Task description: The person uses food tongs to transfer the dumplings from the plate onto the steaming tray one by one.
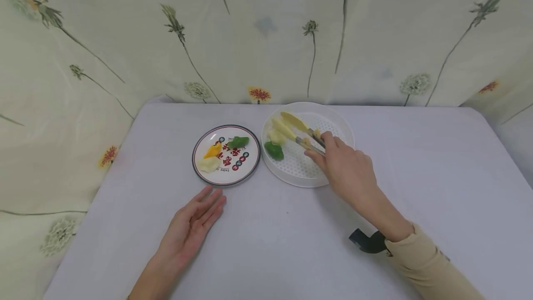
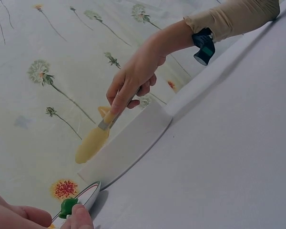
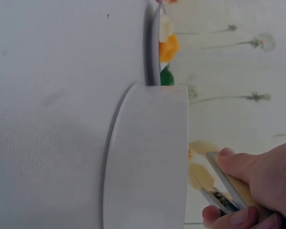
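My right hand (image 1: 351, 170) grips a pair of tongs (image 1: 284, 128) with yellow tips and metal arms. Its tips are spread a little over the left part of a round white perforated tray (image 1: 300, 170). Beneath and beside them lie a pale, dumpling-like piece (image 1: 276, 137) and a green one (image 1: 274, 151); whether the tips touch the pale piece I cannot tell. My left hand (image 1: 189, 228), fingers extended, is just in front of a patterned plate (image 1: 228, 181) and holds nothing. On that plate are a green piece (image 1: 238, 142), an orange piece (image 1: 213, 151) and a whitish piece (image 1: 209, 165).
Plate and tray stand side by side on a table with a pale cloth (image 1: 266, 249). Behind the table hangs a flower-printed curtain (image 1: 266, 50). A dark strap (image 1: 370, 243) is on the right wrist. The tray has a raised side wall (image 2: 128, 148).
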Tool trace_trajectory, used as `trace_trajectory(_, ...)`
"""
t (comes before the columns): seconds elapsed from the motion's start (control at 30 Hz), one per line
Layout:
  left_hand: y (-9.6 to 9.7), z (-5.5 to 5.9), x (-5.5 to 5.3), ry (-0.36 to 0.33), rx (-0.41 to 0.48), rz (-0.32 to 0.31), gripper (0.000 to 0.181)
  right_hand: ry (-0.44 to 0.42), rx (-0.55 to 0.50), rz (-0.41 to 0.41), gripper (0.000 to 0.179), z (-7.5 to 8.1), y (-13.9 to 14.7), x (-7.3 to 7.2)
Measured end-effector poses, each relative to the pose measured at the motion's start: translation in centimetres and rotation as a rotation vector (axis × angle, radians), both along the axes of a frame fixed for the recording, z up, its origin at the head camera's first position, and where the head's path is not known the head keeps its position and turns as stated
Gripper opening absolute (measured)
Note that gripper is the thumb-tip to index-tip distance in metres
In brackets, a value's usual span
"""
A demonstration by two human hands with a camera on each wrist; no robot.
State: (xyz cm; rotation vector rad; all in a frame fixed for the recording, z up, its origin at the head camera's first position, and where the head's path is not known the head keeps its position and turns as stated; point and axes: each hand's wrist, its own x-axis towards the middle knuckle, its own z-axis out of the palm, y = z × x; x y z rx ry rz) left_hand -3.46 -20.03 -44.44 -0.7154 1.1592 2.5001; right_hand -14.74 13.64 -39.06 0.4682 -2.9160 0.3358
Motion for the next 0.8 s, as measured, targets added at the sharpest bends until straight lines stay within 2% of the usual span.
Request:
trace_trajectory(0.2,0.0,0.1,0.0,0.006,-0.007,-0.006,0.053,0.002,-0.045,-0.013,0.063,0.2,0.0,0.0)
trace_trajectory(0.37,0.0,0.1,0.0,0.007,-0.008,-0.008,0.054,-0.029,-0.045,-0.009,0.071,0.6,-0.6,0.1)
trace_trajectory(0.8,0.1,0.2,0.1,0.006,-0.013,-0.013,0.053,-0.052,-0.019,0.096,0.063,0.7,-3.3,1.0)
